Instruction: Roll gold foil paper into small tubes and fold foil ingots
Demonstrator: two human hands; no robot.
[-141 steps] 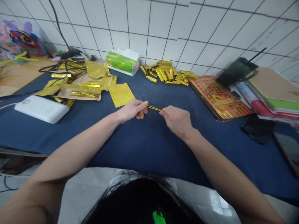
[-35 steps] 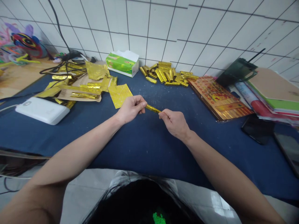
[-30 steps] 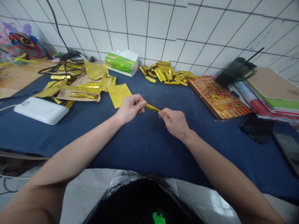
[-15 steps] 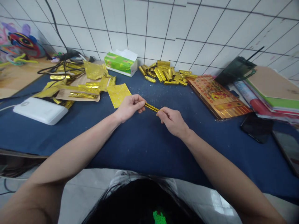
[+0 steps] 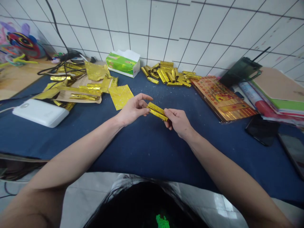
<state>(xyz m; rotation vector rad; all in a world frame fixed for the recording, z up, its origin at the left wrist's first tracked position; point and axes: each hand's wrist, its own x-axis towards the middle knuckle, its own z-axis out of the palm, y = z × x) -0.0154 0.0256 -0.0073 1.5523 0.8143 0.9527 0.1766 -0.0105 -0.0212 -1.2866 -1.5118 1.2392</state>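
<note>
A narrow strip of folded gold foil paper (image 5: 157, 111) is held above the blue cloth, its two long sides parted by a fold. My right hand (image 5: 177, 120) pinches its right end between thumb and fingers. At the left end, the thumb of my left hand (image 5: 133, 110) presses on the paper while the index finger stretches out past it. The other left fingers curl, partly hidden behind the thumb. Just behind my left hand lies a flat square gold sheet (image 5: 120, 96).
Several rolled gold pieces (image 5: 168, 73) are heaped by the tiled wall, beside a green tissue pack (image 5: 123, 64). Gold scraps and brown paper (image 5: 80, 95) lie left, near a white power bank (image 5: 40, 112). Rightward are a packet of printed gold paper (image 5: 224, 99) and a dark phone (image 5: 262, 129).
The folded paper has turned from edge-on so its broad face and fold show. My left index finger has lifted and straightened. My right hand has rolled slightly.
</note>
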